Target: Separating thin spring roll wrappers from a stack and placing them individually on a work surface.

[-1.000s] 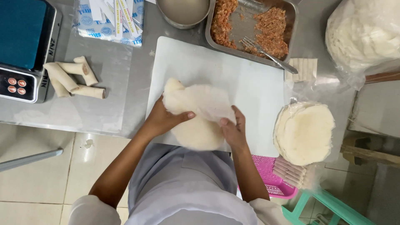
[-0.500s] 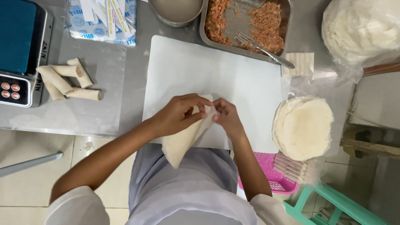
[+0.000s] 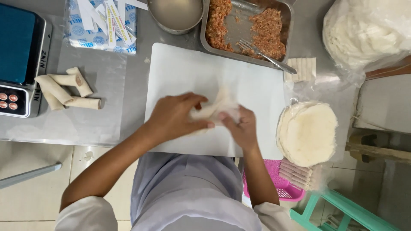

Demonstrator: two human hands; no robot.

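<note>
A: What are the hands doing over the white cutting board (image 3: 192, 68)?

B: Both are gripping one thin wrapper sheet (image 3: 216, 108), pale and crumpled. The left hand (image 3: 175, 117) is pinching its near edge, thumb and fingers (image 3: 204, 125) pressed together on it. The right hand (image 3: 244, 128) is nipping the other end, fingertips closed on the sheet too

A: And where is the sheet sitting exactly?

B: It is bunching up between the two sets of fingertips, lifting slightly above the board rather than lying flat

A: How is it going to handle?

B: I am judging it as very light, limp and easily torn; it is sagging and folding wherever nothing is supporting it. Taking it by the outer edge with a soft pinch looks safest, since pulling hard from the middle would likely be ripping it

A: What is lying around the fingers?

B: Beyond the fingertips a metal tray of orange-brown filling (image 3: 248, 25) is resting with a fork (image 3: 263, 53) in it, and a metal bowl (image 3: 176, 15) is standing beside it. Out past the right knuckles a stack of round wrappers (image 3: 308, 132) is waiting, with a pink basket (image 3: 280, 184) below it. Well off from the left wrist, finished rolls (image 3: 66, 87) are lying near a scale (image 3: 21, 55)
</note>
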